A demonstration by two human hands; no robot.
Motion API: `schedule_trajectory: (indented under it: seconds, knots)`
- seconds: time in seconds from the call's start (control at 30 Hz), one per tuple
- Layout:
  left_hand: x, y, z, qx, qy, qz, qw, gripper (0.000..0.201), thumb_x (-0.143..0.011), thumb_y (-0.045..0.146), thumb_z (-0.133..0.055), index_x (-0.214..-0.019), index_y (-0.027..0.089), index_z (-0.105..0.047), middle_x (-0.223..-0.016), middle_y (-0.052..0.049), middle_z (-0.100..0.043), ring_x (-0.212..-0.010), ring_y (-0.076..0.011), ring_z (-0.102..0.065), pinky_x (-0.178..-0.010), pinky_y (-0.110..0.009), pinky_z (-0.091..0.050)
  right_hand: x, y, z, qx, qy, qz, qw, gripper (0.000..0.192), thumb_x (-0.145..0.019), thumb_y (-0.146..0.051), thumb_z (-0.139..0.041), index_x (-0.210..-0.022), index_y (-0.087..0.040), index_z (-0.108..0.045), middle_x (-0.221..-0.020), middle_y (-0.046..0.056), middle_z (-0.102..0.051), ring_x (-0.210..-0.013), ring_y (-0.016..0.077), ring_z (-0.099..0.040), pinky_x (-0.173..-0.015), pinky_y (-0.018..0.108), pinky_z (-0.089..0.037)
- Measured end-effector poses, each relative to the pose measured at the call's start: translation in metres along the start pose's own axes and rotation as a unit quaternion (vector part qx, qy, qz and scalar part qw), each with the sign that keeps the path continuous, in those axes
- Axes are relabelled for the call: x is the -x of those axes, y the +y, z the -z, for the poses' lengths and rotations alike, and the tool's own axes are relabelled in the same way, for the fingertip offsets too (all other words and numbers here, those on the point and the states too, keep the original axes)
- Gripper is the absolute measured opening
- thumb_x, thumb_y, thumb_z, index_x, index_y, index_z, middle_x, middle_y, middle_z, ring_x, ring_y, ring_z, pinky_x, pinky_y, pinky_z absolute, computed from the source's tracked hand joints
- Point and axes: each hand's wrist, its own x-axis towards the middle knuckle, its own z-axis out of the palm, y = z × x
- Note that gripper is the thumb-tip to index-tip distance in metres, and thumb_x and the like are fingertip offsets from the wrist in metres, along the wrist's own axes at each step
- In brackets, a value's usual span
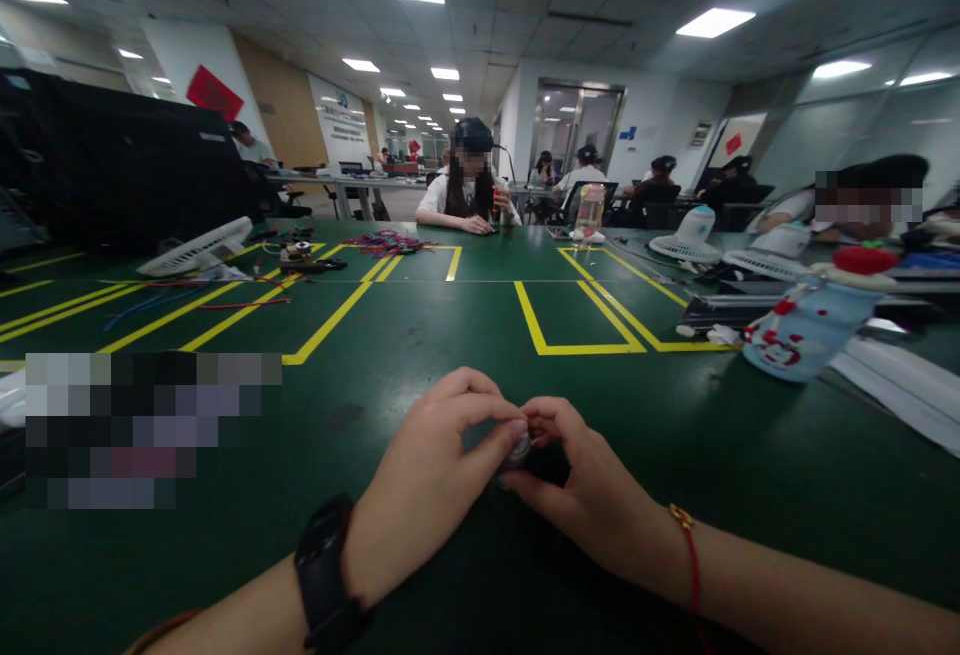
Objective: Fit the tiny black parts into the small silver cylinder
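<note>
Just over the green table, a small round silvery-grey piece sits between my two hands; its exact kind is too small to make out. My left hand, with a black watch on its wrist, is closed with thumb and forefinger pinching the piece from the left. From the other side my right hand curls its fingers and thumb around the piece's right edge. A red cord bracelet circles that wrist. The fingers partly cover the piece.
Yellow tape lines mark the green table. A blue patterned bottle stands at right, near small white fans. Loose wires and another fan lie at far left. A person sits opposite.
</note>
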Motion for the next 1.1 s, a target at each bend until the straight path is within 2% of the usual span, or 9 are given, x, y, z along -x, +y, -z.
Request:
schedule_trajectory:
  seconds: [0.1, 0.2, 0.37, 0.53, 0.67, 0.93, 1.1]
  knots:
    - [0.002, -0.007, 0.005, 0.013, 0.016, 0.022, 1.000, 0.015, -0.086, 0.024, -0.056, -0.083, 0.025, -0.071, -0.087, 0.000, -0.062, -0.083, -0.0154, -0.058, -0.074, -0.027, -0.044, 0.002, 0.001, 0.002, 0.017, 0.007, -0.002, 1.000, 0.043, -0.076, -0.024, -0.062, -0.114, -0.023, -0.043, -0.106, 0.001, -0.058, -0.092, 0.0093, -0.056, -0.081, 0.024, -0.046]
    - [0.007, -0.018, 0.005, 0.028, -0.020, 0.042, 0.999, 0.013, -0.086, 0.024, -0.058, -0.087, 0.027, -0.070, -0.089, 0.002, -0.065, -0.084, -0.0155, -0.058, -0.077, -0.028, -0.044, 0.004, 0.003, 0.002, 0.021, 0.007, -0.007, 1.000, 0.040, -0.076, -0.023, -0.061, -0.112, -0.024, -0.045, -0.102, -0.002, -0.058, -0.088, 0.0079, -0.056, -0.078, 0.023, -0.046]
    - [0.016, -0.028, -0.006, 0.024, -0.066, 0.079, 0.994, 0.018, -0.084, 0.027, -0.060, -0.101, 0.026, -0.063, -0.092, 0.001, -0.064, -0.079, -0.0163, -0.058, -0.071, -0.029, -0.046, 0.003, 0.002, 0.003, 0.016, -0.005, -0.014, 1.000, 0.036, -0.077, -0.024, -0.059, -0.111, -0.024, -0.046, -0.101, -0.002, -0.058, -0.087, 0.0073, -0.055, -0.077, 0.022, -0.045]
    - [0.023, -0.042, -0.005, -0.006, -0.113, 0.023, 0.993, 0.020, -0.085, 0.012, -0.053, -0.095, 0.024, -0.064, -0.099, -0.001, -0.060, -0.093, -0.0170, -0.056, -0.084, -0.030, -0.044, 0.003, 0.001, 0.002, 0.018, -0.006, -0.014, 1.000, 0.038, -0.076, -0.023, -0.060, -0.111, -0.025, -0.046, -0.102, -0.003, -0.057, -0.088, 0.0067, -0.054, -0.079, 0.021, -0.045]
    - [0.022, -0.046, -0.001, 0.013, -0.099, 0.028, 0.995, 0.025, -0.084, 0.007, -0.048, -0.091, 0.024, -0.064, -0.096, -0.001, -0.060, -0.091, -0.0158, -0.056, -0.083, -0.029, -0.045, 0.003, 0.002, 0.001, 0.020, -0.001, -0.011, 1.000, 0.037, -0.076, -0.023, -0.059, -0.111, -0.025, -0.046, -0.102, -0.003, -0.057, -0.090, 0.0068, -0.054, -0.080, 0.021, -0.044]
    - [0.017, -0.043, 0.008, 0.035, -0.129, 0.044, 0.990, 0.026, -0.081, 0.010, -0.052, -0.098, 0.028, -0.062, -0.109, 0.000, -0.054, -0.087, -0.0144, -0.056, -0.072, -0.026, -0.048, 0.004, 0.001, 0.002, 0.023, -0.008, -0.016, 1.000, 0.037, -0.077, -0.024, -0.059, -0.111, -0.026, -0.045, -0.103, -0.003, -0.056, -0.090, 0.0066, -0.053, -0.081, 0.022, -0.044]
    - [0.016, -0.049, 0.021, -0.065, -0.121, 0.030, 0.990, 0.029, -0.080, 0.017, -0.059, -0.105, 0.030, -0.062, -0.106, 0.000, -0.058, -0.093, -0.0182, -0.056, -0.081, -0.031, -0.046, 0.005, 0.001, 0.003, 0.023, -0.011, -0.020, 0.999, 0.037, -0.078, -0.026, -0.058, -0.112, -0.026, -0.045, -0.104, -0.002, -0.056, -0.091, 0.0074, -0.053, -0.081, 0.022, -0.044]
